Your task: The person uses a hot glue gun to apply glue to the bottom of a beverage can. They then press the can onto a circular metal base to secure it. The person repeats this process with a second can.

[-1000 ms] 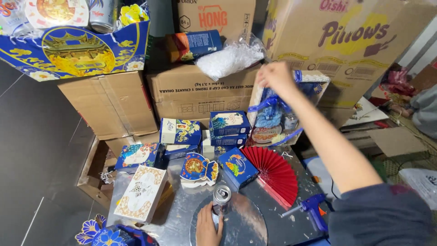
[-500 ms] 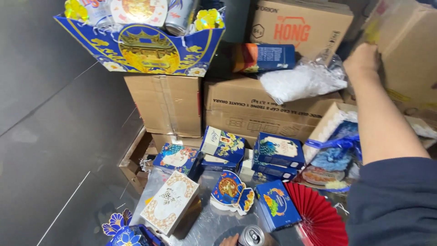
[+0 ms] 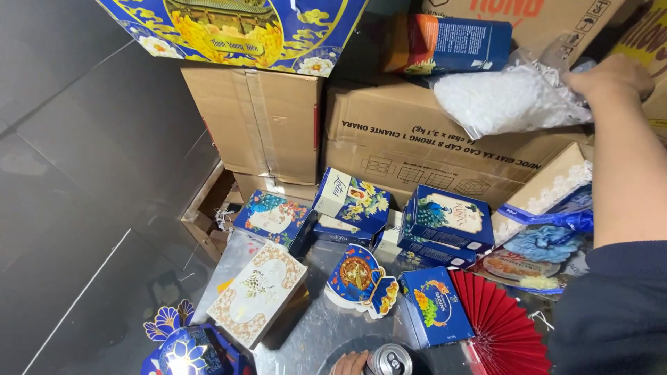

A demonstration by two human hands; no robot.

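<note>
My right hand [image 3: 611,76] reaches up to the far right, fingers closed on the end of a clear plastic bag of white shredded filling [image 3: 507,101]. The bag lies on top of a large brown cardboard box [image 3: 417,146]. At the bottom edge, my left hand [image 3: 349,363] grips a silver drink can [image 3: 389,360] with its top facing up; only the fingers show. An orange and blue carton [image 3: 448,43] lies just behind the bag.
Several blue decorated gift boxes [image 3: 448,219] crowd a shiny metal surface [image 3: 319,326], along with a cream patterned box [image 3: 257,292], an open red fan [image 3: 504,323] and a blue fish-shaped box [image 3: 361,278]. Stacked cardboard boxes [image 3: 257,118] stand behind. Grey floor tiles [image 3: 76,208] lie to the left.
The view has swung left and closer to the boxes. My right hand stays at the plastic bag's end. My left hand and the can have slid to the bottom edge.
</note>
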